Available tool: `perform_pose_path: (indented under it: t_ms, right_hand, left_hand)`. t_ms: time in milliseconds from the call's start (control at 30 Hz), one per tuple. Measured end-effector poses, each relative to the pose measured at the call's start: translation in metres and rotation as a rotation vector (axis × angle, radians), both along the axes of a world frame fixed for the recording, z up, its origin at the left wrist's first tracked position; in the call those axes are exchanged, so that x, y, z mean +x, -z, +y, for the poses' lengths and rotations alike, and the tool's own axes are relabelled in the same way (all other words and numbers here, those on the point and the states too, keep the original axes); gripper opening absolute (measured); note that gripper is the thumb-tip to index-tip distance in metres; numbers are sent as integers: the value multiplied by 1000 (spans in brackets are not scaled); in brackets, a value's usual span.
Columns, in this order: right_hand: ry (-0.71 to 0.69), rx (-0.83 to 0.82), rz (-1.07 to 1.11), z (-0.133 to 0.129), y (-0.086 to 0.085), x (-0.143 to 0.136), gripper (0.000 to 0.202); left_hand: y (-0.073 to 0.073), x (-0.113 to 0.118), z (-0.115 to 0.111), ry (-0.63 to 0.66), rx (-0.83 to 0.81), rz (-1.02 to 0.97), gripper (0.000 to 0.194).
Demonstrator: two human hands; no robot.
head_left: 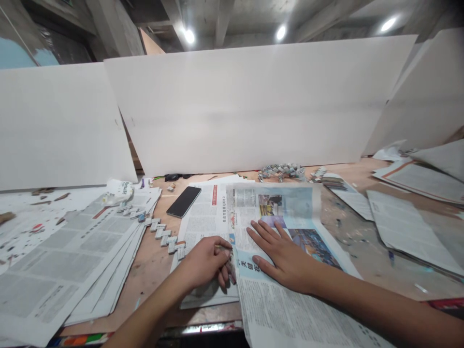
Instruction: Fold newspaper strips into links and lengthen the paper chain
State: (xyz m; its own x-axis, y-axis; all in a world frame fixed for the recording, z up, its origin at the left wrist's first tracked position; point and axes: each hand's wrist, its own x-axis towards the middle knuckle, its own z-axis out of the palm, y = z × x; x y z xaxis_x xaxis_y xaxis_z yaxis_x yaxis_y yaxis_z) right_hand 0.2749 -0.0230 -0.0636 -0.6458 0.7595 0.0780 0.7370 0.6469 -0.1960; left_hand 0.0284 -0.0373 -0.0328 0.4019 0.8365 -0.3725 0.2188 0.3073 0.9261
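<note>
A printed newspaper sheet (286, 299) with coloured photos lies in front of me, over other newspaper pages (195, 224). My right hand (279, 253) rests flat on it, palm down and fingers spread. At the sheet's left edge, my left hand (208, 263) is closed, with thumb and curled fingers pinching the paper there. Part of its grip is hidden under the fingers. Just beyond my left hand, a zigzag chain of folded paper pieces (165, 237) runs away to the upper left.
A black phone (184, 202) lies behind the left hand. Stacked newspapers (72, 256) cover the left side. A coiled bundle of folded paper (282, 171) sits at the back, before an upright white board (246, 111). More paper sheets (413, 232) lie on the right.
</note>
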Motion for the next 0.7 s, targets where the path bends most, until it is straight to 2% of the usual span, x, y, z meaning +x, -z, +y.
perform_pose_path:
  t_ms: [267,467,700]
  right_hand:
    - [-1,15,11,-1,1,0,66]
    - [2,2,-10,-2,0,-1,66]
    - [-2,6,3,-2,0,0,66]
  left_hand:
    - [-4,8,-7,-60,25,-32,39]
    - [-3,10,-15,-18,32,-3,31]
    - [-14,2,-17,12,99,98,31]
